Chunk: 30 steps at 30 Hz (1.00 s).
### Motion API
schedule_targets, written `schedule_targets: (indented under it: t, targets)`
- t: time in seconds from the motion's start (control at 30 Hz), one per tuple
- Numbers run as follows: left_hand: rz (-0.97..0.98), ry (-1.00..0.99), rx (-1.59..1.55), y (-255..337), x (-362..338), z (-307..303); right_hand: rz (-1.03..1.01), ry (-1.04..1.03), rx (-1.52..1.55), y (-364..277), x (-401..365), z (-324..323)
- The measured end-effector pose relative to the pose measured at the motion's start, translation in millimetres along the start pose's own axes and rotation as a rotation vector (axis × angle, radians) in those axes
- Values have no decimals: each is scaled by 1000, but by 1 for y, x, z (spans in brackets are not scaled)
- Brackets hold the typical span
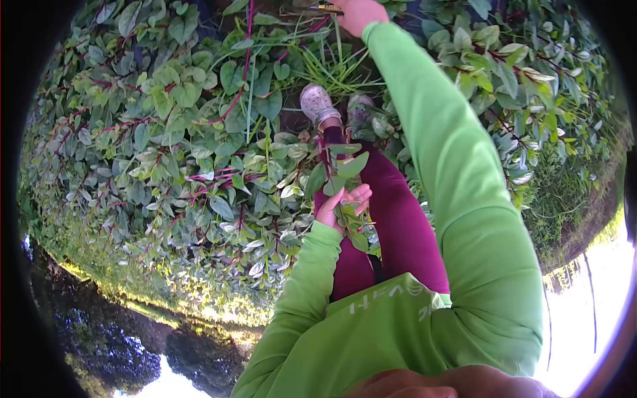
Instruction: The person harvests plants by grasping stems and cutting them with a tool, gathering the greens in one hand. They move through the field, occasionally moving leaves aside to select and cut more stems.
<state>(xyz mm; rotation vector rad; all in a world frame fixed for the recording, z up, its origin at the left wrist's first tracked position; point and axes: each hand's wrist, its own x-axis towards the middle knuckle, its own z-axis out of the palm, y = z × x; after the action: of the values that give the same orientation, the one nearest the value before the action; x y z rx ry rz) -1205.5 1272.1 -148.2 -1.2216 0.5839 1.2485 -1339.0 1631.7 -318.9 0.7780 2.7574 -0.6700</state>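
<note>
My left hand (344,205) is held palm up in front of my thighs, holding leafy stem cuttings (350,167) with green leaves and reddish-purple stems. The leaves hang over the palm and hide part of the fingers. At the top edge of the head view my right hand (361,14) is stretched far forward, low among the plants. It is closed on a slim tool (326,8) with dark and orange-yellow parts. The frame edge cuts this tool off, so its kind cannot be made out. Beneath the right hand grows a tuft of long grass (338,66).
Dense vines (179,132) with broad green leaves and purple stems cover the ground to the left. More leafy plants (517,73) grow on the right. My feet in pale clogs (317,103) stand between them. Grass (564,212) and trees (99,345) lie farther out.
</note>
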Motion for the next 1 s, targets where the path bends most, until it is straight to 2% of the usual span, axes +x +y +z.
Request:
schedule_targets:
  t: [0.03, 0.07, 0.13, 0.17, 0.2, 0.27, 0.3, 0.37, 0.4, 0.43, 0.47, 0.5, 0.53, 0.57, 0.63, 0.7, 0.73, 0.8, 0.87, 0.9, 0.93, 0.97, 1.0]
  targets:
    - [-15, -75, 133, 3, 2, -15, 12, -168, -154, 3, 13, 6]
    - [-7, -73, 116, 2, 7, -31, 18, -333, -314, 13, 24, 13]
    - [68, -415, -203, -6, 18, -49, -24, -608, -389, 79, 42, 76]
    - [95, -309, -132, -3, 15, -44, 78, -771, -336, 70, 32, 62]
    - [101, -324, -147, -5, 11, -30, 186, -930, -281, 53, 8, 39]
    - [198, 20, -120, -1, 3, 2, 180, -663, -112, 22, -60, 0]
    - [207, -52, -162, -2, 6, 2, 195, -583, -67, 1, -98, -29]
    - [237, -78, -201, -7, 12, 7, 214, -710, 53, -36, -159, -71]
    - [252, -86, -219, -8, 14, 10, 203, -708, 164, -50, -193, -81]
    - [289, -165, -197, -9, 15, 13, 193, -780, 248, -71, -216, -98]
    - [298, -168, -205, -13, 18, 13, 134, -809, 310, -86, -238, -105]
    - [347, -154, -95, -18, 23, 10, 282, -956, 345, -111, -246, -119]
    - [393, -139, 17, -21, 28, 5, 146, -862, 404, -119, -261, -117]
    - [341, -83, -82, -21, 22, 7, 80, -911, 392, -125, -260, -114]
    - [358, -14, -130, -21, 9, 8, 7, -962, 376, -126, -250, -107]
    - [430, 114, -176, -16, -6, 11, -141, -1099, 184, -127, -210, -100]
    - [432, 120, -182, -17, -6, -4, -133, -821, 154, -126, -204, -84]
    - [362, -103, -206, -27, 0, -43, -212, -558, 39, -152, -170, -60]
    - [374, -95, -229, -34, 0, -44, -372, -574, -78, -176, -142, -12]
    - [428, -13, -232, -35, -5, -33, -423, -607, -68, -188, -134, 11]
    - [484, 68, -233, -34, -7, -27, -480, -664, -198, -203, -125, 27]
    - [483, 74, -237, -36, -3, -36, -515, -679, -299, -211, -118, 45]
    - [446, -18, -217, -39, 2, -48, -515, -686, -295, -208, -110, 54]
